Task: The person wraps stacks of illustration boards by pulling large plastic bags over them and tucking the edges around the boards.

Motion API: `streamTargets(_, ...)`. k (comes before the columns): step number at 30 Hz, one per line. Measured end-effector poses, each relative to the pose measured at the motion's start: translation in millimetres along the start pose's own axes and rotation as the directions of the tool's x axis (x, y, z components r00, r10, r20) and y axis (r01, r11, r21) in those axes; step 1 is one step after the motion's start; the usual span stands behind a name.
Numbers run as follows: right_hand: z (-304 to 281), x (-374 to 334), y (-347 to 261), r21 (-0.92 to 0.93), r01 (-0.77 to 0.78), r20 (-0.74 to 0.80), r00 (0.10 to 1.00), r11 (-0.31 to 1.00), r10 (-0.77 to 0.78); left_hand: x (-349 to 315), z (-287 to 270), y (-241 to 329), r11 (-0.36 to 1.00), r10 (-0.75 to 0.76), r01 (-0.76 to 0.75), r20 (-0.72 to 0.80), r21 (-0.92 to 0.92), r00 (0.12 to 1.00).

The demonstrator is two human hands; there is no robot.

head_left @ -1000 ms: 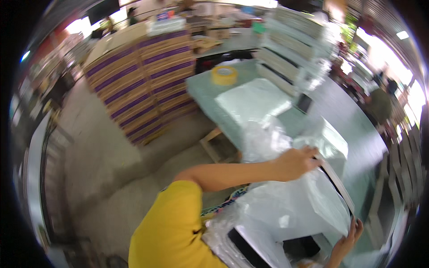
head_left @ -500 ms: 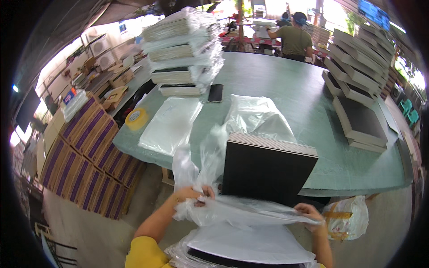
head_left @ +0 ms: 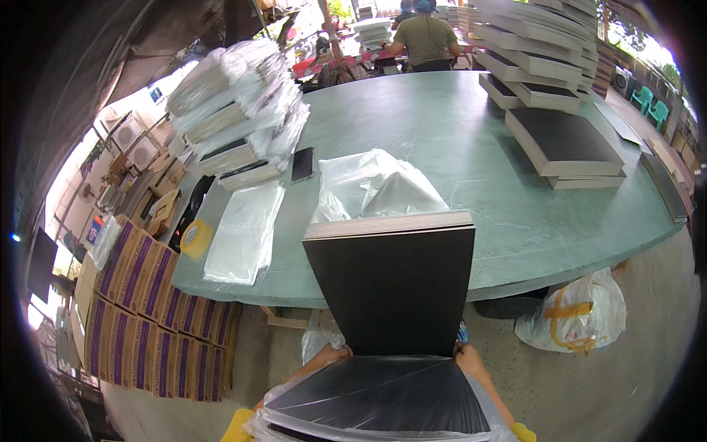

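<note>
A thick black-covered book (head_left: 390,287) stands tilted in front of me, its pale page edges on top, near the table's front edge. Closer to me lies another black-covered item (head_left: 375,394) inside a clear plastic bag (head_left: 479,398). My left hand (head_left: 333,356) is closed on the bag's edge at the book's lower left corner. On the opposite side, my right hand (head_left: 467,358) grips the plastic beside the lower right corner. Some fingers of both hands are hidden. Behind the book, a loose clear plastic bag (head_left: 375,180) lies crumpled on the table.
The green table (head_left: 398,110) carries plastic-wrapped books (head_left: 236,110), flat plastic bags (head_left: 243,232), yellow tape (head_left: 196,239) and a phone (head_left: 303,164). Black books (head_left: 567,140) are stacked right. Cartons (head_left: 140,324) stand left; a taped white sack (head_left: 574,313) sits on the floor. A person (head_left: 425,37) works beyond.
My left hand has moved right to the book's lower corner, and my right hand has shifted left. The white plastic over the near item is now drawn smooth, showing black. The view has turned.
</note>
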State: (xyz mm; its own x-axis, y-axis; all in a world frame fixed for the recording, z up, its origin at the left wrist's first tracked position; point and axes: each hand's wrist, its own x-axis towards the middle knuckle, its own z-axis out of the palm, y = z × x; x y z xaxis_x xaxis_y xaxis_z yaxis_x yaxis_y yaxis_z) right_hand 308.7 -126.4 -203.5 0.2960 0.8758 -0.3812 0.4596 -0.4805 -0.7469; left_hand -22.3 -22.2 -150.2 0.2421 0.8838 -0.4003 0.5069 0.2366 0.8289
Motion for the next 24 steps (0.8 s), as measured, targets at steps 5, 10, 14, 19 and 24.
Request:
streamTargets(5, 11, 7, 8, -0.009, -0.001, 0.004, 1.0, 1.0, 0.001, -2, 2, 2, 0.999, -0.028, 0.028, -0.008, 0.042, 1.0)
streamTargets(10, 12, 6, -2, -0.013, -0.009, -0.046, 0.999, 1.0, 0.008, -6, 2, 5, 0.995, -0.047, 0.048, -0.013, 0.084, 0.999)
streamTargets(14, 7, -2, -13, -0.067, 0.032, -0.063, 0.997, 0.997, -0.037, 0, 4, 3, 0.994, -0.062, 0.062, -0.006, 0.094, 0.998)
streamTargets(19, 7, -5, -8, -0.002, -0.03, -0.139, 0.99, 1.0, 0.03, 7, 8, 2, 0.989, -0.072, 0.07, 0.018, 0.128, 0.997)
streamTargets(24, 3, -12, -15, -0.002, -0.005, -0.135, 0.991, 1.0, 0.005, 8, 11, 4, 0.984, -0.089, 0.085, 0.016, 0.159, 0.996)
